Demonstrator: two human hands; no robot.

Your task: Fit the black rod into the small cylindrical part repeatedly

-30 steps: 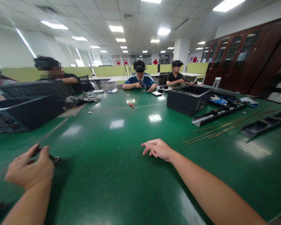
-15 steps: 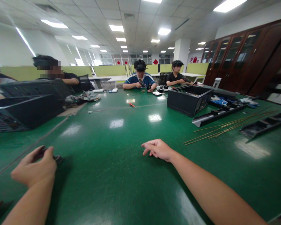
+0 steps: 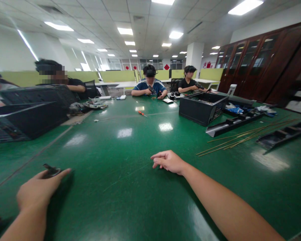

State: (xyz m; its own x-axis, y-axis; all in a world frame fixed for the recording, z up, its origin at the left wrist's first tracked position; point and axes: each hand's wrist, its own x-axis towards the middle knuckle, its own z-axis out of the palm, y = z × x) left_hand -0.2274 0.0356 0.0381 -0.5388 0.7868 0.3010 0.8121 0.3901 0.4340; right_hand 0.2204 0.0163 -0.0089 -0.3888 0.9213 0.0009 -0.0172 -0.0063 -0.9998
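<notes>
My left hand (image 3: 41, 185) is at the lower left, low over the green table (image 3: 120, 201). Its thumb and fingers are wrapped around a small dark metal part (image 3: 52, 171), which sticks out above the hand; the rest of the part is hidden by the fingers. My right hand (image 3: 169, 162) rests at the middle of the table with its fingers loosely spread and nothing in them. An orange screwdriver (image 3: 141, 113) lies farther back on the table.
Dark computer cases stand at the left (image 3: 27, 117) and back right (image 3: 193, 110). Thin brass rods (image 3: 230, 140) and black metal rails (image 3: 235, 123) lie at the right. Loose electronics (image 3: 90, 105) are at the back left. Several people sit around the table.
My left hand has turned and lowered slightly, its thumb has stretched to the right, and more of the dark part shows above it. My right hand has hardly moved.
</notes>
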